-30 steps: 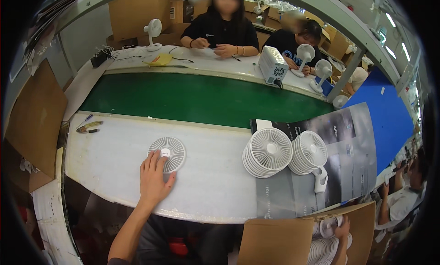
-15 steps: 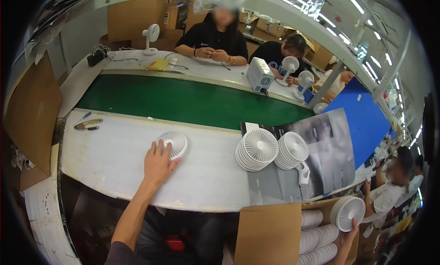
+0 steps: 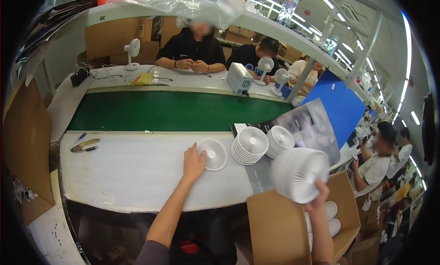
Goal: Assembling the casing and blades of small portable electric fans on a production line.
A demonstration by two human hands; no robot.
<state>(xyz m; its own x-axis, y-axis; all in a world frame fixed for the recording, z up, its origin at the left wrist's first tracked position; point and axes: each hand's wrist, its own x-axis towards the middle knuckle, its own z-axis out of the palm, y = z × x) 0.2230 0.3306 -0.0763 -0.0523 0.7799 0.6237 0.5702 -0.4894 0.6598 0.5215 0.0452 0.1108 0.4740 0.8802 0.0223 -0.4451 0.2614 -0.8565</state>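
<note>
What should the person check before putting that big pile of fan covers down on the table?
1. Right hand grips the stack of white grilles: ok, though blurred.
2. Stack stays neat: cannot tell.
3. Left hand steadies the single grille: ok, fingers touch it.
4. Free spot on the white table: ok.
5. Two stacks on the table stand apart from the hand: ok.
</note>
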